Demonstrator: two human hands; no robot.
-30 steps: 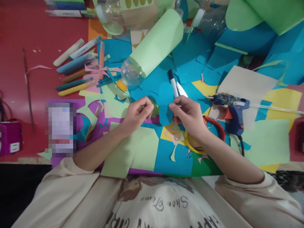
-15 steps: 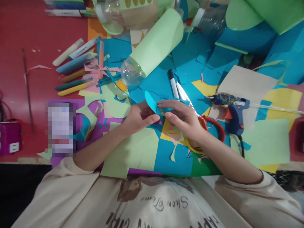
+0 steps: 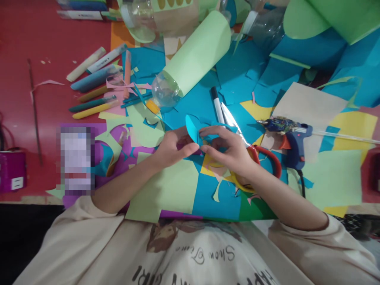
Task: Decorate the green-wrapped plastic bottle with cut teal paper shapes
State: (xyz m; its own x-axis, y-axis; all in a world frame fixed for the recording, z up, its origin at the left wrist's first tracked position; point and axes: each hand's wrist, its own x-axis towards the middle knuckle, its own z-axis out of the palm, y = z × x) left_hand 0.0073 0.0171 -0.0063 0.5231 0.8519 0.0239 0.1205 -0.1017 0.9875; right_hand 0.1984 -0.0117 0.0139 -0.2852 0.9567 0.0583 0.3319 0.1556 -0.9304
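Note:
My left hand (image 3: 175,148) is closed on a small bright blue piece of paper (image 3: 192,127) with a curved edge, held upright between thumb and fingers. Facing it from the right is my right hand (image 3: 227,146), its thumb and fingertips curled but apart, close to the paper's edge; whether they touch it I cannot tell. Just beyond the right hand lie scissors (image 3: 268,156) with red and yellow handles, partly covered by that hand and wrist. Their blades point away, beside a white marker with a black cap (image 3: 216,105).
A clear bottle wrapped in light green paper (image 3: 198,51) lies ahead. To the right is a blue glue gun (image 3: 292,136) with its cord. Several markers (image 3: 95,79) and a blurred phone (image 3: 77,160) lie left. Coloured paper sheets and offcuts (image 3: 166,186) cover the red table (image 3: 29,91).
My right thumb has moved slightly left and down, closer to the blue paper. The paper has shifted a little to the right in my left hand.

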